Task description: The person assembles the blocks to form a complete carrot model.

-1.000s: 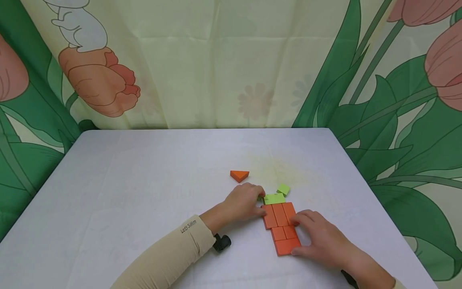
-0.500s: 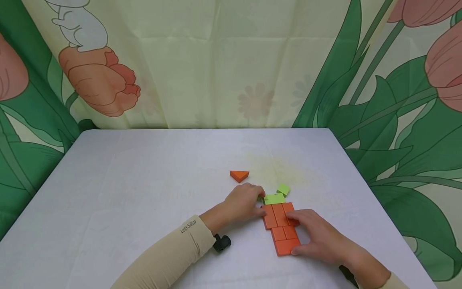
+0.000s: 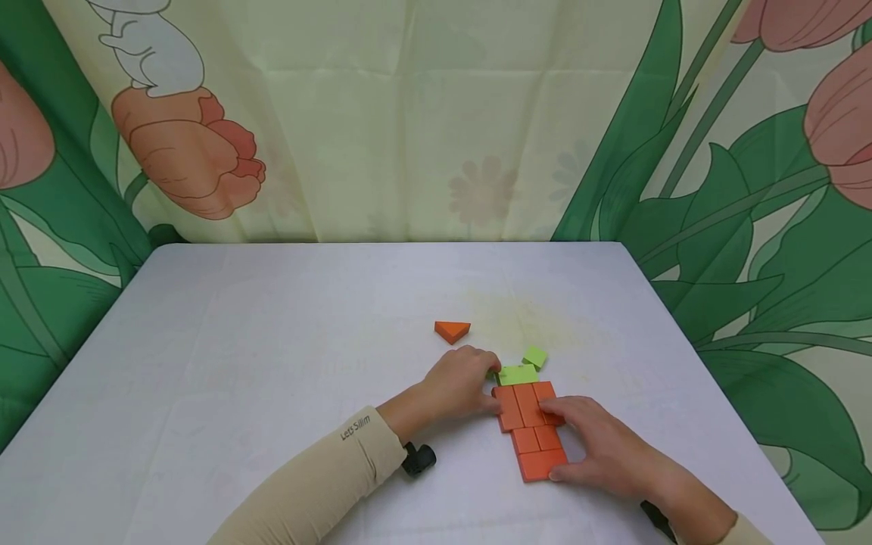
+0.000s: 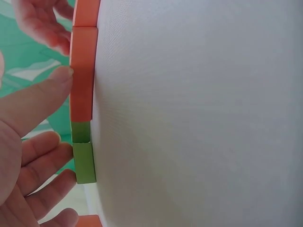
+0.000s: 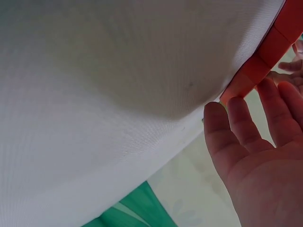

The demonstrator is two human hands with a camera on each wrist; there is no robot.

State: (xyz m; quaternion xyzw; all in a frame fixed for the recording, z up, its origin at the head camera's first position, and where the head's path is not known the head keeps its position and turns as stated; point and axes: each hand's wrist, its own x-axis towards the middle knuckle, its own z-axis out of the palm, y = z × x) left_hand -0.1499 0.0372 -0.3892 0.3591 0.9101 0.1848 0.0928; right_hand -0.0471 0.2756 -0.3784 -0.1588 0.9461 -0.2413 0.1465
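Orange blocks (image 3: 527, 406) lie flat and edge to edge on the white table, narrower toward the front. A green block (image 3: 518, 375) adjoins their far end, and a smaller green block (image 3: 534, 357) sits tilted behind it. At the left edge is my left hand (image 3: 459, 382); in the left wrist view its thumb touches an orange side (image 4: 83, 75) and its fingertips a green block (image 4: 84, 163). My right hand (image 3: 606, 450) lies along the right edge, index fingertip on an upper orange block, thumb by the front one. The right wrist view shows its fingers (image 5: 218, 120) mostly straight.
A separate orange triangular block (image 3: 453, 331) lies behind my left hand. The white-covered table (image 3: 272, 341) extends to the left, and its right edge slopes away beyond my right hand. A printed curtain (image 3: 422, 129) hangs behind the table.
My right hand's fingertips have shifted slightly left, from the right edge onto the upper orange block. The left hand and the loose triangular block stay in place.
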